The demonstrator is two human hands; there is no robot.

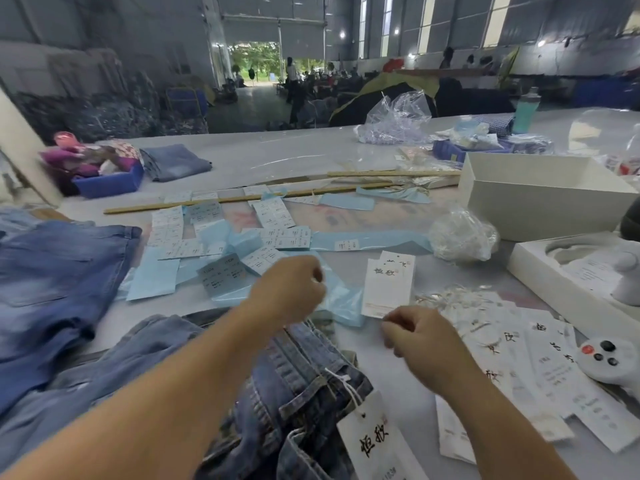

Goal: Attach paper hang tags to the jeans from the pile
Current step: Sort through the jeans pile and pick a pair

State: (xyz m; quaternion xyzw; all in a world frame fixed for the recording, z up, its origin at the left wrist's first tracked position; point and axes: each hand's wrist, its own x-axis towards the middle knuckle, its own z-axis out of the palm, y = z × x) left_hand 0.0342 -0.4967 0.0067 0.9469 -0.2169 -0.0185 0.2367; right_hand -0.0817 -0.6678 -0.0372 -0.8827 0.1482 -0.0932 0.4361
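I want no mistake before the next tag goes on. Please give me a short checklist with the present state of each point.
1. White paper hang tag in right hand: ok, pinched at its lower edge.
2. String on it: cannot tell.
3. Left hand free: cannot tell, closed.
4. Blue denim jeans within reach: ok.
5. Earlier tag tied on: ok, string through the jeans.
6. Spare white tags: ok.

Jeans point(294, 386) before hang tag point(388, 285), box point(540, 195) behind right.
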